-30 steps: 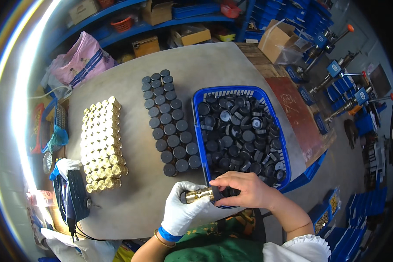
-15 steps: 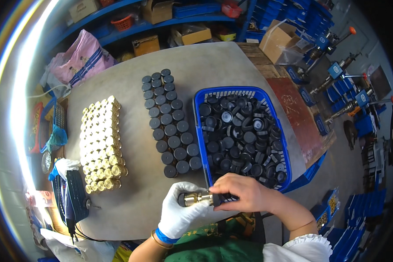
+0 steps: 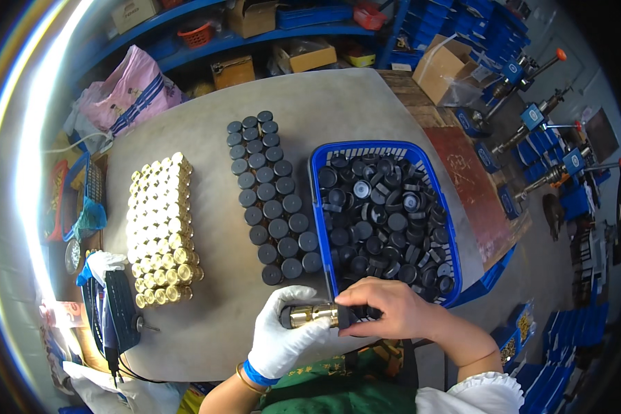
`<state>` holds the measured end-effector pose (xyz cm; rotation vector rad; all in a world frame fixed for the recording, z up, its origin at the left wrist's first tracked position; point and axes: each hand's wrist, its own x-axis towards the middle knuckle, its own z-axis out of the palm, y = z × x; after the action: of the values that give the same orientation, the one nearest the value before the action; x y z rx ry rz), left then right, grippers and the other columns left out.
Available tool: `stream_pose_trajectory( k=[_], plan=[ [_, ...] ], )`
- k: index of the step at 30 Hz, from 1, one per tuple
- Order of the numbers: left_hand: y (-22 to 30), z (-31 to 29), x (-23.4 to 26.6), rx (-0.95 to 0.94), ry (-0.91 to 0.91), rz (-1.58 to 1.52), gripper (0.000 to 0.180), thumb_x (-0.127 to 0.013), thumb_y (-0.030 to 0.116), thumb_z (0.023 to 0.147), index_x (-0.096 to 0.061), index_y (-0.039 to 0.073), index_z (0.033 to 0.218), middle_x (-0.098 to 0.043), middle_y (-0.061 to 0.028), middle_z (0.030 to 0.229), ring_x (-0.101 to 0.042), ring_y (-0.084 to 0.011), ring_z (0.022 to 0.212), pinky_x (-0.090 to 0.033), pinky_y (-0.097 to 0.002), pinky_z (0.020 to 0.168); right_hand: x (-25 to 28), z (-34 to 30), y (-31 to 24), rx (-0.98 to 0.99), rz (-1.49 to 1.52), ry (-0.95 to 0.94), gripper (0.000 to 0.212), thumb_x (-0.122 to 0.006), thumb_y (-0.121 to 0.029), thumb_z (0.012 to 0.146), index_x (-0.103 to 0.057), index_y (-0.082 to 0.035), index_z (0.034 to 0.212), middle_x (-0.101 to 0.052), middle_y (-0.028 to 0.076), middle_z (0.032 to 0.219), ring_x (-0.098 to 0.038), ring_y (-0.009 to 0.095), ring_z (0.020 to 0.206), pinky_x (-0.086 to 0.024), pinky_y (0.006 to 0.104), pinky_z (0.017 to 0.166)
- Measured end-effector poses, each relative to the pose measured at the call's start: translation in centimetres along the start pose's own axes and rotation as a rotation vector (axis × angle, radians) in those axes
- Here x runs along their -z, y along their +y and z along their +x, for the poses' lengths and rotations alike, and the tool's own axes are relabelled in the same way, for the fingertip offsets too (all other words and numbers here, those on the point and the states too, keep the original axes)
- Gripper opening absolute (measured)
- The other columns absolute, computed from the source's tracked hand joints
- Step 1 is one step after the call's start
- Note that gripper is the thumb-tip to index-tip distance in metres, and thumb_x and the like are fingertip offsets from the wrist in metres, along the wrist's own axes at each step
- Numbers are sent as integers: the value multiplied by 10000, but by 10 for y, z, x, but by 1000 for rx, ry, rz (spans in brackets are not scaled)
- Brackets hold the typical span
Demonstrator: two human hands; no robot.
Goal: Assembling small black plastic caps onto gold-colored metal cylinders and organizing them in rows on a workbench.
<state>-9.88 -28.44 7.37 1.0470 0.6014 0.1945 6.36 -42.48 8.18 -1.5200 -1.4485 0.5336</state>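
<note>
1. Wrapping around a brass fitting [image 3: 310, 315], the gloved left hand [image 3: 276, 338] is gripping it sideways, probably to steady the body while leaving the right end exposed.
2. The bare right hand [image 3: 393, 307] is pinching a black cap [image 3: 343, 315] on that end between thumb and fingers; the two hands are facing each other, seemingly so that each is bracing against the other's push.
3. The fitting is resting in the hands above the near edge of the table [image 3: 217, 331], just beside the near left corner of a blue basket [image 3: 316, 207].
4. The basket is holding loose caps [image 3: 397, 222] in a jumble and is sitting on the right-hand side, presumably for easy reach.
5. Black-topped pieces [image 3: 277, 228] are standing upright in close rows left of the basket; farther left, bare brass pieces [image 3: 160, 228] are forming a separate block, likely to keep the two kinds apart.
6. The held fitting is showing a shiny, golden, stepped barrel with dark reflections; its right end is wearing the matte cap, while its dark left end is partly hiding behind the glove.
</note>
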Motion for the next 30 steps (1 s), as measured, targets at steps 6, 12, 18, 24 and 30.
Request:
stream_pose_trajectory(
  k=[6,12,18,24,30],
  plan=[
    [2,4,4,246,-59,-138,532,-802,121,753,-491,0,1167,-623,-113,1045,-626,-165,958,-525,-317,844,9,10,0,265,-294,-68,257,-719,-252,822,-643,-30,928,-652,89,907,-623,255,824,-478,356,742],
    [6,1,-1,64,-62,-29,594,-836,166,719,-499,0,1179,-619,-101,1080,-607,-153,989,-498,-303,887,1,9,8,111,-188,53,370,-723,-379,807,-606,-28,808,-622,88,756,-603,269,719,-457,366,745],
    [21,8,2,-579,-97,621,454,-852,76,648,-596,19,1019,-647,-100,966,-652,-190,864,-524,-302,767,10,30,8,-581,334,-392,274,-530,-261,947,-632,-25,852,-621,113,788,-602,295,793,-459,382,768],
    [43,77,51,-660,305,666,465,-714,-56,680,-546,6,1109,-552,-89,995,-578,-175,870,-491,-299,765,53,48,32,-150,-813,352,194,-714,-255,782,-647,-86,848,-618,78,782,-593,281,785,-445,404,716],
    [71,233,148,-770,626,920,466,-769,81,679,-564,41,1096,-580,-78,937,-554,-183,862,-462,-327,822,79,14,67,-627,-997,355,396,-767,-138,709,-598,-31,1051,-633,122,972,-552,294,976,-433,397,853]
  ],
)
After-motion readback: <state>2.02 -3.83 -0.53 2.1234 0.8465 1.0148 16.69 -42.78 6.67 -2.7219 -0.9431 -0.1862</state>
